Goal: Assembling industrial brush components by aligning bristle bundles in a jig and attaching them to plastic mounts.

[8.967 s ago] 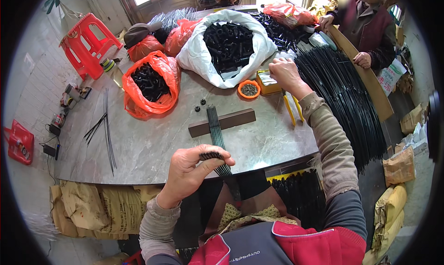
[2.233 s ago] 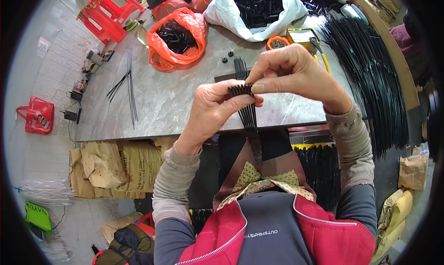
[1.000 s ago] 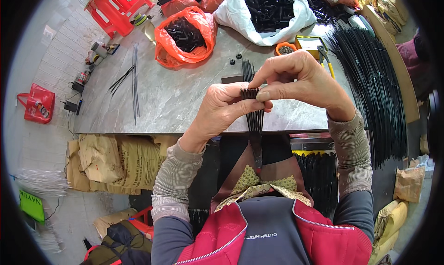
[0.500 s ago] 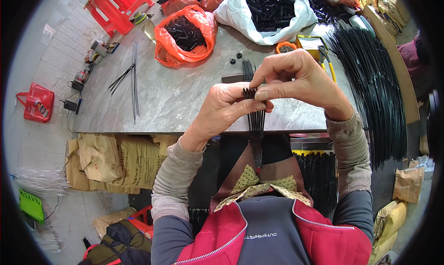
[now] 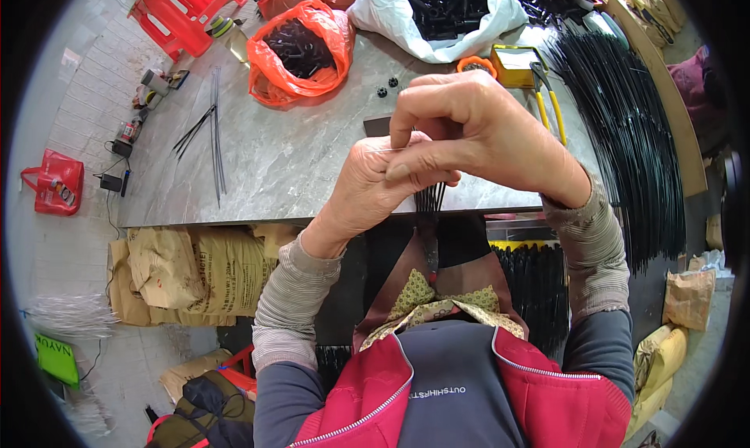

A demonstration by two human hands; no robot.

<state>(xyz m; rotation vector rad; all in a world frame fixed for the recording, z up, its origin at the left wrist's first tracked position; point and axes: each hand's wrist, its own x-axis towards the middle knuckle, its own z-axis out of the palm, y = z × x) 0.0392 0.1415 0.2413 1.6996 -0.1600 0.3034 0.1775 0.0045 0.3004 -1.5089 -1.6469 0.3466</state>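
My left hand fist clamped round bundle of thin black rods, held above grey marble tabletop edge. My right hand fingertips pinched together on bundle top, touching left hand.

Both forearms rise from the lower edge and meet in the middle, over the near edge of the worktop. The left hand is closed in a loose fist. The right hand lies over it, with thumb and forefinger pinched together, touching the left fingers.
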